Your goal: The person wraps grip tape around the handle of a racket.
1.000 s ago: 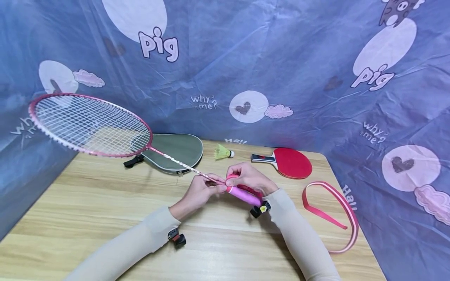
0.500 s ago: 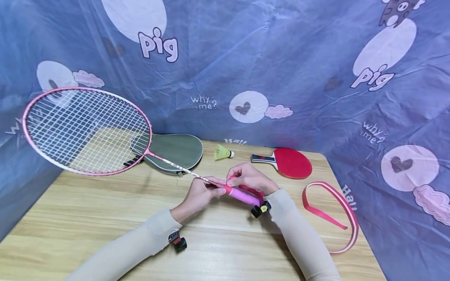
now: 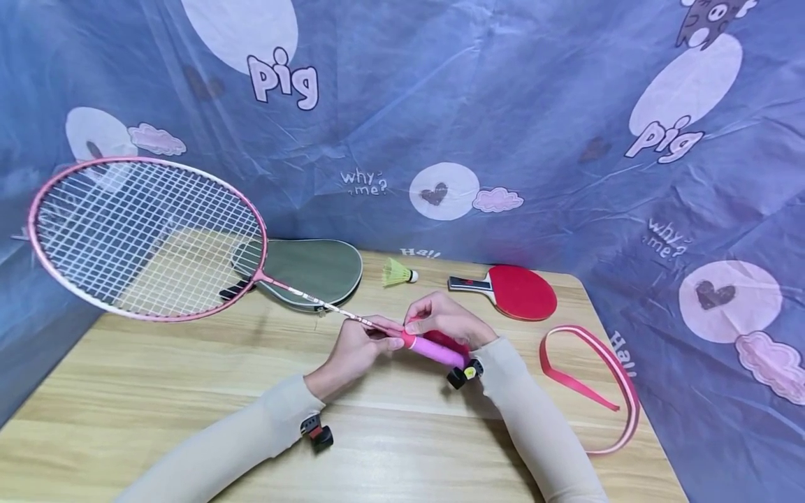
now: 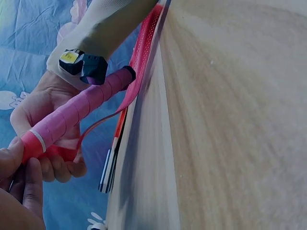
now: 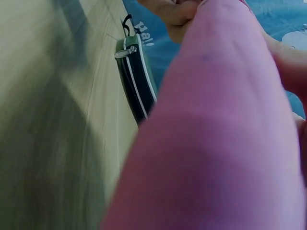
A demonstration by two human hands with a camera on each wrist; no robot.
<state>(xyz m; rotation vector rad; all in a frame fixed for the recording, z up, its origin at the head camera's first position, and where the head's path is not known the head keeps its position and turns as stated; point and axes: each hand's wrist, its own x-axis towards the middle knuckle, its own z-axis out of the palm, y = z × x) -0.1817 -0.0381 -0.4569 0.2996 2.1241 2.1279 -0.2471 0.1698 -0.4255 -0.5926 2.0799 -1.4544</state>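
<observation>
A pink badminton racket (image 3: 259,275) is held above the table, its strung head at the left. My left hand (image 3: 352,353) pinches it where the shaft meets the handle (image 3: 440,351), which is wrapped in overlapping pink-purple turns. At the handle's top, beside the left thumb, sits a red band (image 4: 33,144) edged by a thin white ring. My right hand (image 3: 448,320) pinches red grip tape (image 4: 62,153) close to that band. From the right fingers a red strip droops under the handle. In the right wrist view the handle fills the foreground and hides most of the fingers.
A length of pink tape (image 3: 631,391) curls on the table (image 3: 390,447) at the right. Behind the hands lie a red table tennis bat (image 3: 525,292), a yellow shuttlecock (image 3: 396,273) and a green zipped case (image 3: 314,269). Blue printed cloth (image 3: 377,105) hangs behind the table.
The racket has turned about its handle, so its strung face shows wider, and its head has shifted slightly left and down. Both hands stay nearly in place, still gripping.
</observation>
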